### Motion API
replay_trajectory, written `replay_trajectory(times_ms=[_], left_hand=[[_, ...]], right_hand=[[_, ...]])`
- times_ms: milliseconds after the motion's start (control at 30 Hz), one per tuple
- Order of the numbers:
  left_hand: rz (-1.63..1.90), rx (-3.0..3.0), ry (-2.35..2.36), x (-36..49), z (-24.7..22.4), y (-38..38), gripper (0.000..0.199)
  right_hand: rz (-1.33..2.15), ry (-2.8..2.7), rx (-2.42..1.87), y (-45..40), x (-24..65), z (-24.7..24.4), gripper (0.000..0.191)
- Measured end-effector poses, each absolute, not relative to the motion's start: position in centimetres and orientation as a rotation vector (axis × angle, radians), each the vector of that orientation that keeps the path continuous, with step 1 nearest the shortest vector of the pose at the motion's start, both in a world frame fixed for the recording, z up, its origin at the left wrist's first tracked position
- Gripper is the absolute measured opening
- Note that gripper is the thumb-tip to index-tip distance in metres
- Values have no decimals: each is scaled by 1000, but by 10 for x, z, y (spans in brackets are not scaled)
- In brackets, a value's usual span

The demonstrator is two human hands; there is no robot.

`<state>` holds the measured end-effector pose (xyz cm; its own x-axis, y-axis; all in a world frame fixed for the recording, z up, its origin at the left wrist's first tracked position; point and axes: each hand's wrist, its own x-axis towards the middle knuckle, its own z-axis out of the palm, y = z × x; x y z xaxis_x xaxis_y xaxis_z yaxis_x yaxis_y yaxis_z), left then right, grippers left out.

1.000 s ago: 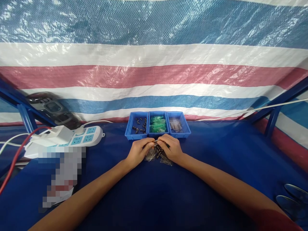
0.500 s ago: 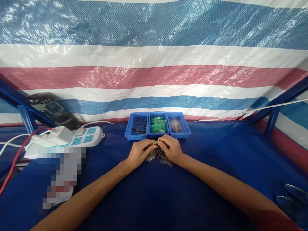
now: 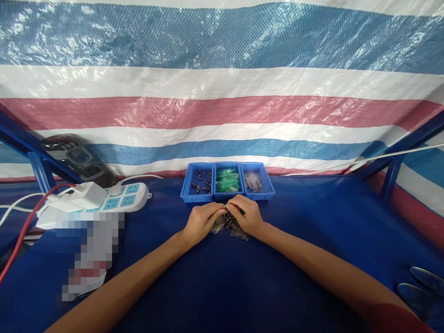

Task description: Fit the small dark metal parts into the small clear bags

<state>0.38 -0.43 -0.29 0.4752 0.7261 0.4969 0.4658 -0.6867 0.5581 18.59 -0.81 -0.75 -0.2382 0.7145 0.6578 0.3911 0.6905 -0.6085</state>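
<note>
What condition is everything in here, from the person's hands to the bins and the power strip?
Left hand: pinched shut on a small piece that barely shows.
Right hand: pinched at the same piece.
Dark parts and clear bags: heaped loosely, partly hidden.
Left bin: open, dark fittings scattered inside.
Middle bin: open, green packets inside.
Right bin: open, pale packets inside.
Power strip: partly plugged, several sockets free.
Striped sheet: hanging, rippled.
</note>
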Motion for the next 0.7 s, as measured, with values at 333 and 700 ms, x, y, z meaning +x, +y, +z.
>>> replay_trajectory(times_ms=[333,700], left_hand=[[936,2319,912,2,7,-5,31],[957,2140,1004,3,9,-7,27]], right_hand=[[415,-1923,-807,-10,187,-6,25],[394,-1908,-800,-8,186,-7,21]])
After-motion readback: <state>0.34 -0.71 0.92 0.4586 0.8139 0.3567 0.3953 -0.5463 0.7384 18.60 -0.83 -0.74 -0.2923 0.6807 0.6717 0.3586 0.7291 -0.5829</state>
